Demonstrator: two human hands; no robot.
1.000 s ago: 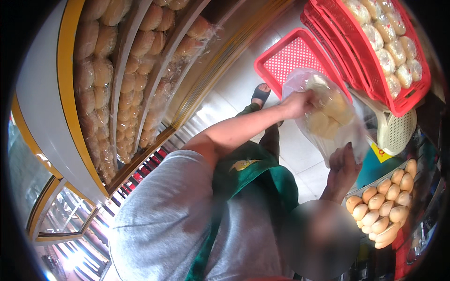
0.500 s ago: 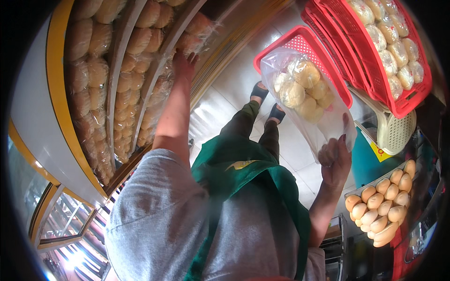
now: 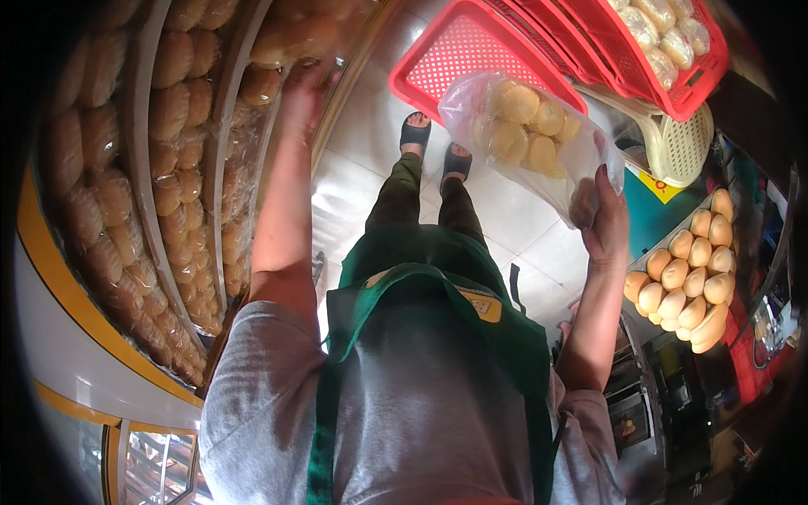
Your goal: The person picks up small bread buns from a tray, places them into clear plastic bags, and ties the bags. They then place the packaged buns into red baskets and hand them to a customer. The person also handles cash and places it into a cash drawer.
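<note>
My right hand (image 3: 604,220) is closed on the gathered end of a clear plastic bag (image 3: 572,189). Several round pale buns (image 3: 509,145) lie inside the bag, which hangs over the near edge of a red plastic basket (image 3: 471,50). On the other side, my left hand (image 3: 305,97) reaches to the shelf rack, right beside a plastic-wrapped bread pack (image 3: 282,42). Motion smears its fingers, so whether it grips the pack does not show.
Shelves of wrapped bread (image 3: 177,109) line the left side. At right are stacked red baskets of wrapped buns (image 3: 661,42), a cream plastic stool (image 3: 686,143), a teal bin (image 3: 648,220) and a heap of eggs (image 3: 694,278). Floor tiles (image 3: 505,219) show between.
The whole view has shifted, with the baskets now farther left and up. My left hand, fingers spread before, is now blurred beside the bread pack. My right hand still holds the bag.
</note>
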